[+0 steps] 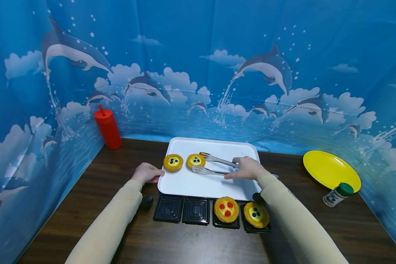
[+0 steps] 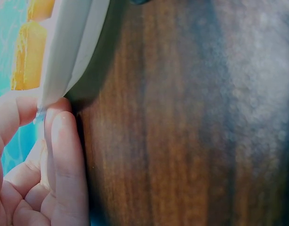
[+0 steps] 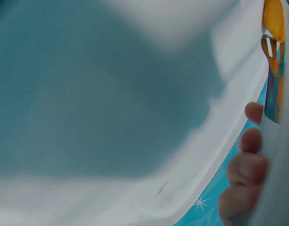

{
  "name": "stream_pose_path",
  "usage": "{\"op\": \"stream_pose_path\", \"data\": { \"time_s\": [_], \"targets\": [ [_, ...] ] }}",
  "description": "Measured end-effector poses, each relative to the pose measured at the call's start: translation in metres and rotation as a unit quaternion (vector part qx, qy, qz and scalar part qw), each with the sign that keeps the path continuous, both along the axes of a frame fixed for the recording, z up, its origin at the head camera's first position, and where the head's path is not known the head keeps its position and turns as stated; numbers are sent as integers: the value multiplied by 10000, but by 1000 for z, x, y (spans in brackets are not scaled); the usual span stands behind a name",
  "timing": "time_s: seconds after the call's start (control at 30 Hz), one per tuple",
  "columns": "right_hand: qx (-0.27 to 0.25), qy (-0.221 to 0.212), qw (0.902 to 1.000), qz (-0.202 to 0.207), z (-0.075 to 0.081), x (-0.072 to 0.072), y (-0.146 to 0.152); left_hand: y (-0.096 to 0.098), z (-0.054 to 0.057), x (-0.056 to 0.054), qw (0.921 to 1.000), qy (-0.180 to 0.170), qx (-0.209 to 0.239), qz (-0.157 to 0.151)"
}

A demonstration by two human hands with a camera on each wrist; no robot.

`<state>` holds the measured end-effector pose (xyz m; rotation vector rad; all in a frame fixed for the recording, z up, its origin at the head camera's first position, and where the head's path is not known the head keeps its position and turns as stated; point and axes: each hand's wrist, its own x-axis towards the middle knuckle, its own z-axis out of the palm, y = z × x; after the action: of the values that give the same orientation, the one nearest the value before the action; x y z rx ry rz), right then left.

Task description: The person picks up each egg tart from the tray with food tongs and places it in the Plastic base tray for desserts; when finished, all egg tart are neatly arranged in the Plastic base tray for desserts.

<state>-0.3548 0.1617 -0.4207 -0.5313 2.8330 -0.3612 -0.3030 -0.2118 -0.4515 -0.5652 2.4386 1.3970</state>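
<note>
Pinching the white tray (image 1: 191, 185) at one edge is the left hand (image 1: 147, 172), while the right hand (image 1: 249, 168) grasps parted tongs (image 1: 219, 160).

No word, brand or number can be read for certain. In the head view, at four o'clock from the middle, a small shaker jar (image 1: 333, 198) leans with its green lid (image 1: 344, 189) toward two o'clock; its label (image 1: 332, 198) bears dark lettering on a pale ground, too small to make out. Nearer the middle, also at four o'clock, a short line of dark print (image 1: 292, 193) on the right sleeve (image 1: 297, 212) is equally unreadable. In the right wrist view, dark flecks (image 3: 162, 189) lie between five and six o'clock on the white tray (image 3: 111, 202); whether they are print or scuffs cannot be told.
</note>
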Motion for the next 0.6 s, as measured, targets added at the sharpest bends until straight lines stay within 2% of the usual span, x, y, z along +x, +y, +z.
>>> {"op": "stream_pose_path", "data": {
  "time_s": [0.2,0.6],
  "targets": [
    [-289,-20,9995,-117,2,1,1,0,1,-1,10000,-46,-34,10],
    [-337,354,9987,-108,9,11,9,-2,-2,-2,10000,-33,-30,-2]
  ]
}}
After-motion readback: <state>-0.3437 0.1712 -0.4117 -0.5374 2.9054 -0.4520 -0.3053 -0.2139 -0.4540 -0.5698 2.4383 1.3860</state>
